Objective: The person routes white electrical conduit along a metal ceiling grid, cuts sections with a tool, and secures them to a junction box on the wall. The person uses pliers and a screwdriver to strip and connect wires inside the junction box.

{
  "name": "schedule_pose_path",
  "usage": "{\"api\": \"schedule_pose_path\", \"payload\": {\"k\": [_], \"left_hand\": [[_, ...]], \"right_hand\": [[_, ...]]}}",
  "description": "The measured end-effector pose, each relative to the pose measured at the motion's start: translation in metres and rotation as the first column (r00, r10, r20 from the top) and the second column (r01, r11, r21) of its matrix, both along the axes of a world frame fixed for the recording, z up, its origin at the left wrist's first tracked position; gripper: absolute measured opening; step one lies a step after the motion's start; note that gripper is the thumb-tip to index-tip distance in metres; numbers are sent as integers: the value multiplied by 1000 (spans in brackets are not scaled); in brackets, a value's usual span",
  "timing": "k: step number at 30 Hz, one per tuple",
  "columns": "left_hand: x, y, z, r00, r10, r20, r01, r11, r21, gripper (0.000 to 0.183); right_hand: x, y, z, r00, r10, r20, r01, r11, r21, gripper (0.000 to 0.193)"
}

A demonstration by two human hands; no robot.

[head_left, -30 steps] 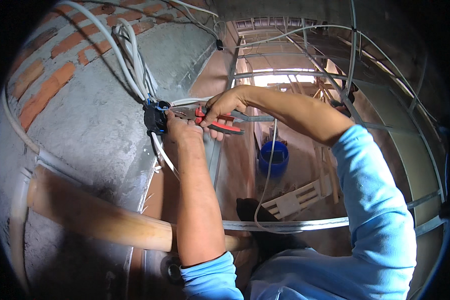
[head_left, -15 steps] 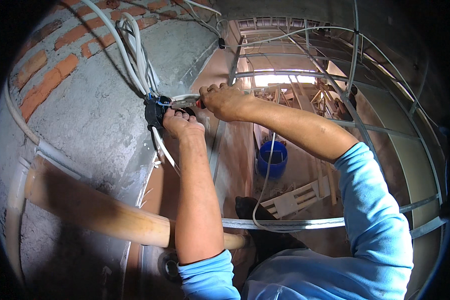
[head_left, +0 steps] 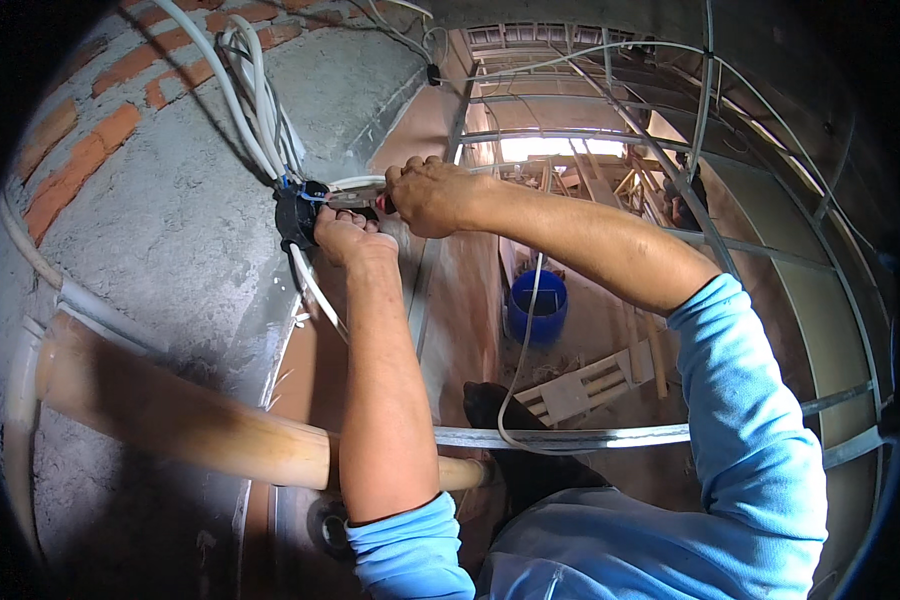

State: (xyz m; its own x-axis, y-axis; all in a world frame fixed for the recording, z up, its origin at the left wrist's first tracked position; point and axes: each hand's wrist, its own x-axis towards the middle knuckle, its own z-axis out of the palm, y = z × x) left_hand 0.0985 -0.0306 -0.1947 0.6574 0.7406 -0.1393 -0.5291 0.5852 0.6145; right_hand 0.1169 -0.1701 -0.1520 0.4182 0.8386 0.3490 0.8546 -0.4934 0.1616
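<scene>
A round black junction box (head_left: 292,217) is fixed to the grey plastered wall, with thick white cables (head_left: 262,110) entering it from above and another white cable (head_left: 320,290) leaving below. Thin blue wire ends show at its top. My right hand (head_left: 435,195) is closed around the handles of pliers (head_left: 355,198) with a bit of red showing; their jaws point left at the wires by the box. My left hand (head_left: 352,235) is just below the jaws, against the box's right side, fingers curled. What it pinches is hidden.
A beige pipe (head_left: 190,405) crosses the lower left, beside a metal rail (head_left: 570,440). Metal ceiling framing (head_left: 660,150) spans the right. Far below are a blue bucket (head_left: 537,308), a wooden pallet (head_left: 580,395) and scattered timber. Another person (head_left: 685,200) is at the far right.
The whole view has shifted slightly, so the wall and both hands appear a little further left and up. The pliers stay at the box's wires, their jaws now more visible.
</scene>
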Motion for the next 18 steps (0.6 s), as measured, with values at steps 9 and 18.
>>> {"api": "schedule_pose_path", "payload": {"k": [9, 18], "left_hand": [[3, 6, 0, 997, -30, 71, 42, 985, -165, 24], [1, 4, 4, 996, -64, 60, 71, 990, -122, 21]], "right_hand": [[15, -1, 0, 972, -91, -216, 96, 995, 13, 43], [27, 1, 10, 885, -31, -464, -9, 997, -82, 45]]}}
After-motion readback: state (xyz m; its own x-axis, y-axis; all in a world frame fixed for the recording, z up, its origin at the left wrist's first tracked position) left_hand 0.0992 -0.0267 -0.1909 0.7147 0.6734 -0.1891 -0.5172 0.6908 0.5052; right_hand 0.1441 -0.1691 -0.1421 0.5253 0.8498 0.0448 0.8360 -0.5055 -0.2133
